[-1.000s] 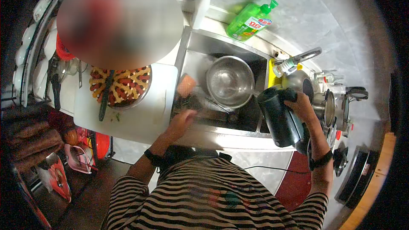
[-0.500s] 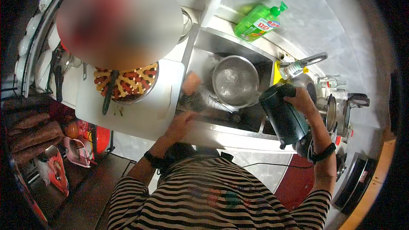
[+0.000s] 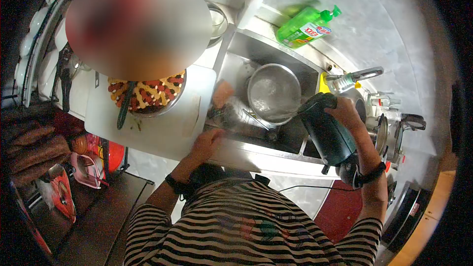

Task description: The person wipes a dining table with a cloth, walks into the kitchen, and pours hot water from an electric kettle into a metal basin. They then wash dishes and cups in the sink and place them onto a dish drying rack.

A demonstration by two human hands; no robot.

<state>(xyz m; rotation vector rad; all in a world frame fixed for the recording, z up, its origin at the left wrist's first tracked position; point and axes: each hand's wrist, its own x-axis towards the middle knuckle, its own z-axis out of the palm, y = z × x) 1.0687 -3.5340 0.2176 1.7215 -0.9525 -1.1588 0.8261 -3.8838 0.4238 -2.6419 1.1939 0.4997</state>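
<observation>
My right hand (image 3: 345, 113) is closed around the handle of a dark electric kettle (image 3: 329, 135). The kettle is tilted, its spout end at the right rim of a round metal basin (image 3: 254, 80) in the sink. Liquid shines inside the basin, and haze like steam hangs around it. At the sink's front edge, beside the cutting board, my left hand (image 3: 206, 147) rests with fingers stretched out, holding nothing visible. A reddish-brown piece (image 3: 223, 93) lies in the sink to the left of the basin.
A white cutting board (image 3: 192, 113) carries a dark-handled tool (image 3: 126, 106) and a round dish of patterned red and tan pieces, partly blurred. Behind the sink stands a green soap bottle (image 3: 300, 27). Pots and jars (image 3: 394, 113) crowd the right. A black cord (image 3: 315, 186) hangs below the counter.
The view has shifted slightly. The kettle stays tilted at the basin's rim in my right hand, and my left hand keeps its place at the sink edge.
</observation>
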